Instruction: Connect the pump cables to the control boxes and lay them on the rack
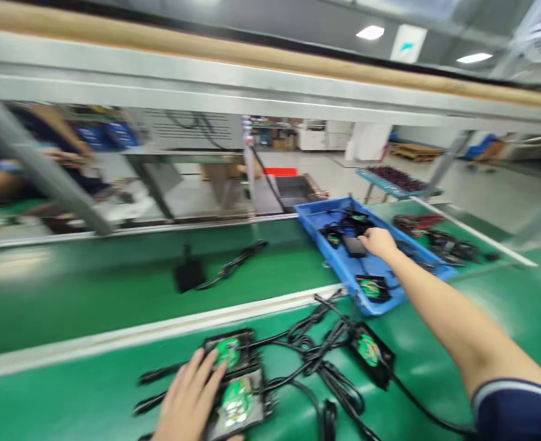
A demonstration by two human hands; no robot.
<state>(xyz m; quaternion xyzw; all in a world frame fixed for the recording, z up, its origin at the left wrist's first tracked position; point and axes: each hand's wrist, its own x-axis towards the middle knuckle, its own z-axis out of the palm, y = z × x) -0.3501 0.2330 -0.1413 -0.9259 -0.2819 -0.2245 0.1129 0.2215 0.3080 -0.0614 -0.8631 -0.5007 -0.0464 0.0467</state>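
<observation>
My left hand lies with its fingers stretched out on the left edge of two open black cases. One case is nearer me, the other behind it; each holds a green circuit board. My right hand reaches over the blue tray and pinches a flat black case by its right edge. Inside the tray lie black cables and an open case with a green board. Another open case rests on the bench among coiled black cables.
On the belt behind, a black square case trails a cable. Bundled cables lie right of the tray. A metal beam crosses above the bench, with slanted posts at both sides. At far left a person's arm shows, blurred.
</observation>
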